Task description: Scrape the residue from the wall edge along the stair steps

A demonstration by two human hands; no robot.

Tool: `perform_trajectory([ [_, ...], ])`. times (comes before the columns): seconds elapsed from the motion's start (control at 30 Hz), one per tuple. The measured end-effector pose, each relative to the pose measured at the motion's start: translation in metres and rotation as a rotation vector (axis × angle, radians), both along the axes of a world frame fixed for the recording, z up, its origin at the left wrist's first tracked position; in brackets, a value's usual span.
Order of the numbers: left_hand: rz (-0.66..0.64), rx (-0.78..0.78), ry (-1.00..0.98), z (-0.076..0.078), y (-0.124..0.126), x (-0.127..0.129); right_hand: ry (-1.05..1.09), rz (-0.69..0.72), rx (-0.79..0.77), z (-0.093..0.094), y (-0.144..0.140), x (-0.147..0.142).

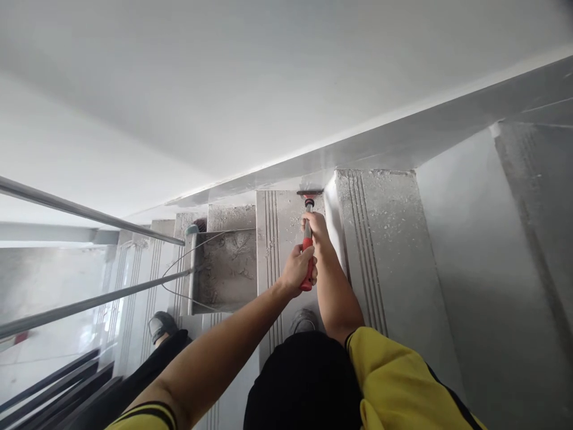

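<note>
Both of my hands are closed around one long-handled scraper (308, 232). My left hand (296, 270) wraps the red grip at its lower end. Farther up, my right hand (317, 227) grips the metal shaft below the head. The scraper's wide, dark-edged head rests at the back of a stair tread (286, 218), close to the wall's grey skirting. Pale crumbs and dust lie on this tread around the tool. To the left, a dustpan (194, 298) with grey debris in it sits on the stairs, its open side toward the tread.
Two metal poles (89, 307) slant from the left to the dustpan. On the right, a higher step (398, 239) carries scattered crumbs. A grey shoe (304, 321) stands below my hands, another shoe (162, 325) lower left. Dark railing bars (58, 388) fill the bottom left corner.
</note>
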State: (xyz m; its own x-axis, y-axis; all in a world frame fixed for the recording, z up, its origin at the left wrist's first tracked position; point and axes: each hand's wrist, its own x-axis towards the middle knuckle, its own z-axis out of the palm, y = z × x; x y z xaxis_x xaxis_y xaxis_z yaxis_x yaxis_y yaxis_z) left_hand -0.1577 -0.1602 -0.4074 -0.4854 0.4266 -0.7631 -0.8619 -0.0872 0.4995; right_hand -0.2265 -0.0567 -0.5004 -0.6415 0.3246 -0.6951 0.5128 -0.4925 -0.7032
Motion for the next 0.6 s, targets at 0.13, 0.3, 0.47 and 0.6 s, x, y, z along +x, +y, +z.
perform_trajectory([
  [0.13, -0.036, 0.066, -0.010, 0.002, -0.029, -0.009, 0.075, -0.126, -0.230, -0.009, -0.016, -0.006],
  [0.3, -0.233, 0.133, -0.073, -0.013, -0.096, 0.002, 0.184, -0.220, -0.269, -0.014, -0.046, -0.007],
  [0.47, -0.663, -0.540, 0.436, -0.081, -0.120, 0.003, 0.273, -0.219, -0.006, -0.042, -0.053, -0.015],
  [0.6, -0.752, -0.780, 0.637, -0.125, -0.109, -0.015, 0.283, -0.223, 0.127, -0.069, -0.037, -0.026],
])
